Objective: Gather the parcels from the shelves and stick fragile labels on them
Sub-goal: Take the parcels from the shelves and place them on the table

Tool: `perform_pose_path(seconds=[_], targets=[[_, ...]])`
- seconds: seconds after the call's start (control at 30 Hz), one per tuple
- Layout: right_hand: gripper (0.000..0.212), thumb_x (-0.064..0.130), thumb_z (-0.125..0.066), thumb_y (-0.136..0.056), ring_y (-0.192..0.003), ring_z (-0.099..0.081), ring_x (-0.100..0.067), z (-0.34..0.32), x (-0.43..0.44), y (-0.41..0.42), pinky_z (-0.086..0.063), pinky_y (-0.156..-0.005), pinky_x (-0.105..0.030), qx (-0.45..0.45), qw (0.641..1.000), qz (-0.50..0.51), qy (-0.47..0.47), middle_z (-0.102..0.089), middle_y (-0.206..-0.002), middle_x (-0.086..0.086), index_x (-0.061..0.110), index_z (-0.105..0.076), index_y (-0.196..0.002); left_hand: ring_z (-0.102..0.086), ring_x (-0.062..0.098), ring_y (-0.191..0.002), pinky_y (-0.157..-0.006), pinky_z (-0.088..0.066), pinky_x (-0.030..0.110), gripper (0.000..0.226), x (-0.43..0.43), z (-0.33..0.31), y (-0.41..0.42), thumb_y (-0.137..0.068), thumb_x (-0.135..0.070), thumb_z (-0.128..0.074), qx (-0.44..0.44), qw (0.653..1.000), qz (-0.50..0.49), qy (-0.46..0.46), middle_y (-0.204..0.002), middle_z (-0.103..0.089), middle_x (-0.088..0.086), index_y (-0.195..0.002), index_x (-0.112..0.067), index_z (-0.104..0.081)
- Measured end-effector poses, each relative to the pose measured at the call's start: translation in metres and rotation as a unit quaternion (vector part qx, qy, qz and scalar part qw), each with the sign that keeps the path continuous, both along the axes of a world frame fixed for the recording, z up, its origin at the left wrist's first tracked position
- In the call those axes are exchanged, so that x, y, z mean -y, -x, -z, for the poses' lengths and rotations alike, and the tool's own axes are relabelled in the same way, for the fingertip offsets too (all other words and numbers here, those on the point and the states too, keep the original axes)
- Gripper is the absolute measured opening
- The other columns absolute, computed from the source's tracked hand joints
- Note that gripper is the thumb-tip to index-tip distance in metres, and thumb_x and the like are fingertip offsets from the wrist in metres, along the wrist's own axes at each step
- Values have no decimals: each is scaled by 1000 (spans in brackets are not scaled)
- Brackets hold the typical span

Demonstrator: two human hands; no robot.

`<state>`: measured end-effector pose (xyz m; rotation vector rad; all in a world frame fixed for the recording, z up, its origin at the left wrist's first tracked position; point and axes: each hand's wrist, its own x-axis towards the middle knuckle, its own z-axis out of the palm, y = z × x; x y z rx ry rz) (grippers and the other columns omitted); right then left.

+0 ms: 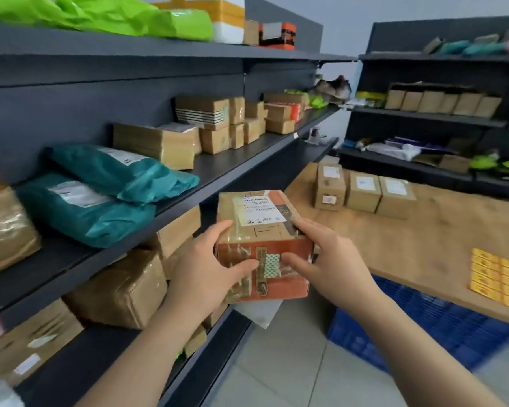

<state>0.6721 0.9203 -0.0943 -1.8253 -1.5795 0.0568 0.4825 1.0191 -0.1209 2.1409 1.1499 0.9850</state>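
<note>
Left hand clamped on the near left corner of the parcel, fingers curled over its top edge, thumb pressed to the orange front face. Right hand gripping the opposite near corner, index finger along the top edge, thumb on the front beside a small green-and-white checked patch. Held in the air between both, white shipping label uppermost, clear tape over brown and orange card.

Left of the parcel and just behind it, dark shelf with two teal mailer bags overlapping; farther along, stacked brown cartons. Below and left of the parcel, taped brown boxes on a lower shelf.

Right of and beyond the parcel, wooden counter with a row of labelled boxes, the leftmost a stack of two. Farther right of the parcel, at the counter's near edge, yellow labels in sheets; print too small to read. Lower right of the parcel, under the counter, blue crate.
</note>
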Motion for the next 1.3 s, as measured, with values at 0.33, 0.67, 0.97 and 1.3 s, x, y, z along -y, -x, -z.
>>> perform_pose_path(seconds=[0.33,0.67,0.97,1.3], targets=[[58,38,-71,-78,-98,-59,-6,12,-4,-137,-53,-81,-30,-13,991,132,10,-61,-113,16,29,-52,-132,-57,2,-99,-79,-55,29,75,-49,12,-168,-64,-52,-78,-3,989,141,34,-112,-58,-19,-129,-45,-42],[62,39,-70,-79,-102,-53,2,16,-25,-305,-39,-80,-11,14,982,188,17,-58,-126,14,27,-49,-136,-56,4,-100,-80,-50,24,75,-81,17,-350,-64,-49,-80,9,983,181,26,-114,-56,-18,-130,-38,-45],[50,36,-72,-77,-92,-57,-2,28,-54,-426,-43,-70,-15,-8,970,240,36,-63,-112,16,30,-58,-124,-58,-5,-96,-75,-50,16,64,-126,34,-484,-72,-50,-73,10,966,249,72,-110,-59,-25,-129,-42,-47],[58,37,-71,-77,-104,-59,-10,26,-90,-553,-48,-83,-27,-5,940,337,46,-62,-122,11,26,-54,-131,-57,0,-95,-73,-50,21,66,-184,23,-645,-69,-55,-74,-35,943,321,78,-106,-58,-23,-128,-45,-48]])
